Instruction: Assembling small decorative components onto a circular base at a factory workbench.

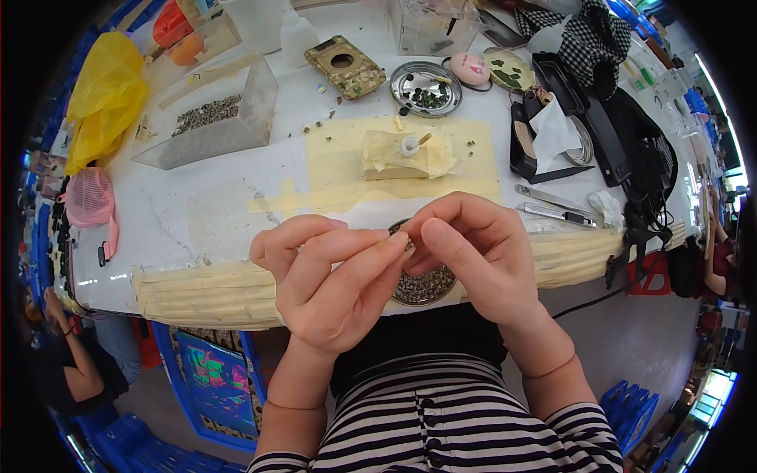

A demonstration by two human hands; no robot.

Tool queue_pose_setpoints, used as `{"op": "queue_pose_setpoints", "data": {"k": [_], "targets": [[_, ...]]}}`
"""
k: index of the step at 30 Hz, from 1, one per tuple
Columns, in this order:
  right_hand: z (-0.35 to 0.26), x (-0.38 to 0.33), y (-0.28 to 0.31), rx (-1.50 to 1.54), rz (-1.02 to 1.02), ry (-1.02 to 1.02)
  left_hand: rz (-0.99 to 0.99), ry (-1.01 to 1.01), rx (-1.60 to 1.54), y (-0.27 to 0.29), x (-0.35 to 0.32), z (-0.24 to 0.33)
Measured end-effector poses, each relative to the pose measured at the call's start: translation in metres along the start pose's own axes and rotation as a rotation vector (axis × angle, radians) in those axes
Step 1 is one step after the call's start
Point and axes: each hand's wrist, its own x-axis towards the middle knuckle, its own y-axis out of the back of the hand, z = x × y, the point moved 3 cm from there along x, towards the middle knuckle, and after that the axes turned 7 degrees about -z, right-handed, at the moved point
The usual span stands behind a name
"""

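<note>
In the head view, I judge a light touch best, low over the round dish (424, 304) on the surface (162, 229), my left fingers (363, 270) pinching one tiny, half-hidden piece (410, 247), my right fingers (457, 252) curled narrowly beside it, whether gripping it I cannot tell.

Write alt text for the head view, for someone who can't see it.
A person's left hand pinches a tiny, barely visible piece, with the right hand close beside it, above a round dish of small greyish parts. Beyond, the white table bears a tape-covered block and a clear bin.
</note>
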Motion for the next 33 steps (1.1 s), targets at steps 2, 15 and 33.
{"op": "queue_pose_setpoints", "data": {"k": [2, 15, 33], "targets": [[0.0, -0.002, 0.003, -0.297, -0.037, 0.047, -0.005, 0.007, 0.025, -0.002, 0.0, 0.0], [0.005, -0.002, 0.007, 0.121, -0.225, -0.215, 0.028, -0.027, -0.279, 0.001, 0.001, -0.012], [-0.01, -0.011, -0.016, -1.313, -0.038, 0.862, 0.053, 0.051, 0.004, -0.005, -0.003, -0.011]]}}
